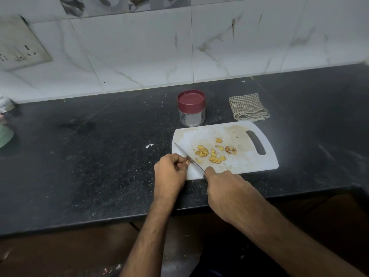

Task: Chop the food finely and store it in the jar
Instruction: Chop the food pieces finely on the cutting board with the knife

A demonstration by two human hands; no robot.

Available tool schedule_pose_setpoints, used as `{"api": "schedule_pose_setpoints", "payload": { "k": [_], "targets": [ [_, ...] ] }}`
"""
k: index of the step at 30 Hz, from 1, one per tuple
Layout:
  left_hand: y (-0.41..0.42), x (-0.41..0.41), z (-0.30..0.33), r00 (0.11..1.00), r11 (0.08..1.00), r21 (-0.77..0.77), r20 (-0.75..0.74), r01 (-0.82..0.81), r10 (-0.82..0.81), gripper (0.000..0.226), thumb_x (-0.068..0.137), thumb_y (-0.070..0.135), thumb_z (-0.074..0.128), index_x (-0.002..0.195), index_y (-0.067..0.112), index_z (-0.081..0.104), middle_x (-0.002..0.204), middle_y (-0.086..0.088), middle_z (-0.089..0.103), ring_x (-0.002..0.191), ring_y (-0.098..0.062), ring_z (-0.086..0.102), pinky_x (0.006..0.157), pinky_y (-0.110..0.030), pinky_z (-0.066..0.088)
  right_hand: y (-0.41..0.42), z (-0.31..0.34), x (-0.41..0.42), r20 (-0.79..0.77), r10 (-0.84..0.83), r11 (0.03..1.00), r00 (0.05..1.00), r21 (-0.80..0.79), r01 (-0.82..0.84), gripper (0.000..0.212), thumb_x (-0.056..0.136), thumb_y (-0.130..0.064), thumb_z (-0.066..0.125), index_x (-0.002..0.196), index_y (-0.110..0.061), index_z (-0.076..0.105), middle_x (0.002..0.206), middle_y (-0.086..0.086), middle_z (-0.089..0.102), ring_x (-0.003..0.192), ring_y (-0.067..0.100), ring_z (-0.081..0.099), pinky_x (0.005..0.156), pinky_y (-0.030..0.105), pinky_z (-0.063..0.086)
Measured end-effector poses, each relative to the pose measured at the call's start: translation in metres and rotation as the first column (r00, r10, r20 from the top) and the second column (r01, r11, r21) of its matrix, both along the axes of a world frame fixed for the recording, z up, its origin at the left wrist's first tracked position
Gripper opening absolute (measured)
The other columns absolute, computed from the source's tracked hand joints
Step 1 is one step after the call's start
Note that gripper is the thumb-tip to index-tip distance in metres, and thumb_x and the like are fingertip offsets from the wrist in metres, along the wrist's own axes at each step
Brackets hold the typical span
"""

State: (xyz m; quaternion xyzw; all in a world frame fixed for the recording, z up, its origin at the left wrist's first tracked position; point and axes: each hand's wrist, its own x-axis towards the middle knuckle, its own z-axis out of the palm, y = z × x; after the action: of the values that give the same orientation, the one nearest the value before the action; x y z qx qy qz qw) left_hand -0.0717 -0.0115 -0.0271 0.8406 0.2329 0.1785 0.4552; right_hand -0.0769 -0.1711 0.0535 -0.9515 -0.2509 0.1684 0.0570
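Observation:
A white cutting board (245,162) lies on the black counter with several yellow food slices (214,154) scattered over its middle. My left hand (169,172) pinches a small piece of the food (187,162) at the board's near left corner. My right hand (225,188) grips the handle of a knife (187,156), whose blade runs up and left, its edge against that piece. Behind the board stands a clear jar (192,114) with its dark red lid on; nothing shows inside it.
A folded checked cloth (248,106) lies to the right of the jar. The tiled wall rises behind, with a socket plate (20,45) at the left. Blurred objects (5,124) sit at the counter's far left edge. A white scrap (149,145) lies left of the board.

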Motion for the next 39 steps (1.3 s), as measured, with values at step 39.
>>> {"api": "schedule_pose_setpoints", "payload": {
  "k": [39],
  "targets": [
    [-0.003,-0.004,0.016,0.998,0.998,-0.045,-0.052,-0.033,0.031,0.018,0.088,0.011,0.077,0.074,0.022,0.076,0.067,0.012,0.071,0.062,0.009,0.061,0.056,-0.004,0.045,0.003,-0.001,-0.002,0.044,0.021,1.000,0.999,0.015,-0.022,0.042,0.092,-0.005,0.050,0.128,-0.021,0.037,0.077,-0.001,0.037,0.083,0.019,0.049,0.067,0.035,0.042]
  ]
}}
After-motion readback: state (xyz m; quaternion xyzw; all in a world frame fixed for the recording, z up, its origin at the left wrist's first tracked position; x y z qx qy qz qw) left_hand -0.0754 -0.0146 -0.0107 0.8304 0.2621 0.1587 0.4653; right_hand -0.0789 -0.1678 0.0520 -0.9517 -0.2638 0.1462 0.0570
